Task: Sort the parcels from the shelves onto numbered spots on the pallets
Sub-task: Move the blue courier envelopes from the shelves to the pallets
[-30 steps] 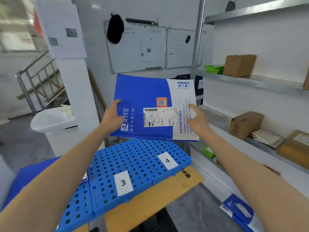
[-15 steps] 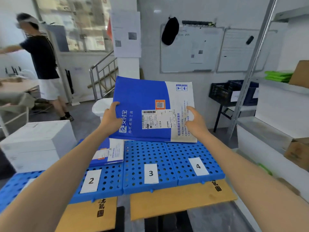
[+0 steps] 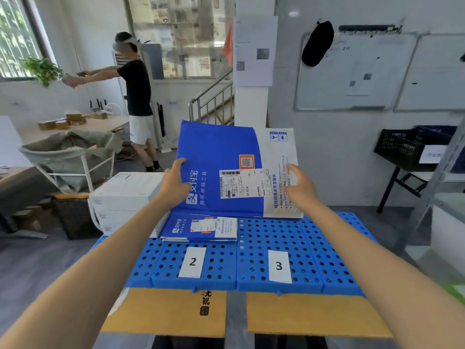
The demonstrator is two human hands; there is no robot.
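I hold a flat blue and white parcel [image 3: 226, 159] up in front of me, label facing me, above the far side of the blue perforated pallets [image 3: 297, 238]. My left hand [image 3: 175, 183] grips its left edge and my right hand [image 3: 298, 186] grips its lower right edge. Below it, a smaller blue and white parcel [image 3: 201, 227] lies flat on the pallet behind the white label 2 [image 3: 192, 261]. The white label 3 [image 3: 278, 266] marks the pallet section to the right, which is bare.
White stacked boxes [image 3: 125, 195] stand left of the pallets. A person [image 3: 136, 96] stands at the back left near a table with cartons. A black crate on a stand [image 3: 407, 149] and a metal shelf post [image 3: 442, 172] are on the right. Brown boards [image 3: 314, 313] lie under the pallets' near edge.
My view has swung left from the shelves to the pallets; labels 2 and 3 are now in front. The parcel stays held in both hands, now above the spot 2 and 3 area.
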